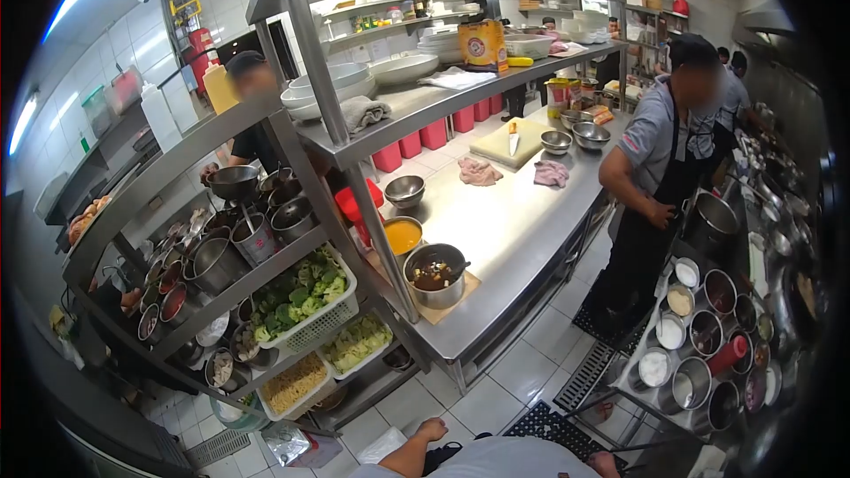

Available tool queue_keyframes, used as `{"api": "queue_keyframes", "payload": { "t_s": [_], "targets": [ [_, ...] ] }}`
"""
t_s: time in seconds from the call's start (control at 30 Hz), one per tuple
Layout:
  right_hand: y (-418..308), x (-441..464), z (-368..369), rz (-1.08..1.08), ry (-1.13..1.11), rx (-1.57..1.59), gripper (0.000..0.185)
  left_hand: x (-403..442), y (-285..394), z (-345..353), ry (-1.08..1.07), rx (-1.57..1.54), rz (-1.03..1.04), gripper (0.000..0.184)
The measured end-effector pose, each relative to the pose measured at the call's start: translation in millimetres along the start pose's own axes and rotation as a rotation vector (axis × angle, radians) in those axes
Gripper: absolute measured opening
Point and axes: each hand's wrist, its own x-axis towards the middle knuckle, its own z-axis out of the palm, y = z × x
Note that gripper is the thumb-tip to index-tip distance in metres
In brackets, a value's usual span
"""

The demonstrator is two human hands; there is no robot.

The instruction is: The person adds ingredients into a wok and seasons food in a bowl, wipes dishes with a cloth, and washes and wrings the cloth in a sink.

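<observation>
My left hand is low in the head view, over the tiled floor in front of the steel counter. Its fingers are curled in, and nothing shows in them. A white sheet or bag appears beside my left forearm; I cannot tell whether it touches me. Only a small part of my right hand shows at the bottom edge, near a black floor mat, and its fingers are hidden. On the counter ahead stands a steel pot of dark liquid with a ladle, beside a container of orange liquid.
Left, a steel rack holds a basket of broccoli, a noodle tray and several pots. The counter carries bowls, cloths and a cutting board with a knife. Right, a co-worker stands by a cart of containers.
</observation>
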Motion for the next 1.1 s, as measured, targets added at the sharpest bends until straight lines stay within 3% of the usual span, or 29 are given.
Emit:
{"api": "queue_keyframes", "payload": {
  "t_s": [0.2,0.23,0.3,0.37,0.53,0.7,0.77,0.8,0.83,0.97,1.03,1.07,1.1],
  "targets": [
    [-25,-14,36,-0.072,-0.077,-0.092,0.006,27,-59,0,-0.066,0.128,0.024,0.035],
    [-21,-12,36,-0.17,-0.12,-0.239,0.007,27,-61,-1,-0.072,0.124,0.018,0.035],
    [4,16,23,-0.676,-0.232,-0.852,0.011,24,-54,-10,-0.067,0.042,-0.036,0.035],
    [40,62,4,-1.088,-0.32,-1.001,0.015,29,-55,-5,-0.035,0.024,-0.036,0.034],
    [6,35,-3,-0.873,-0.246,-1.185,0.017,18,-21,-13,-0.019,-0.035,-0.012,0.036],
    [-48,8,1,-0.988,-0.222,-1.248,0.02,12,-2,-15,-0.005,-0.101,-0.058,0.036],
    [-69,-18,10,-0.75,-0.296,-0.798,0.021,24,-16,-2,-0.038,-0.047,-0.024,0.036],
    [-86,-30,20,-0.338,-0.352,-0.391,0.014,30,-23,4,-0.057,-0.013,-0.013,0.037],
    [-103,-42,30,0.028,-0.242,0.061,0.009,36,-24,1,-0.055,0.003,0.007,0.037],
    [-109,-56,39,-0.08,-0.125,0.016,0.007,25,-22,3,-0.055,0.022,0.014,0.038],
    [-92,-36,28,-0.046,-0.352,0.059,0.008,28,-19,2,-0.03,0.026,0.011,0.038],
    [-91,-46,28,-0.05,-0.346,0.08,0.008,32,-19,4,-0.059,-0.025,-0.032,0.038],
    [-100,-74,32,-0.093,-0.23,-0.111,0.009,35,-18,6,-0.088,-0.076,-0.076,0.038]
  ]
}}
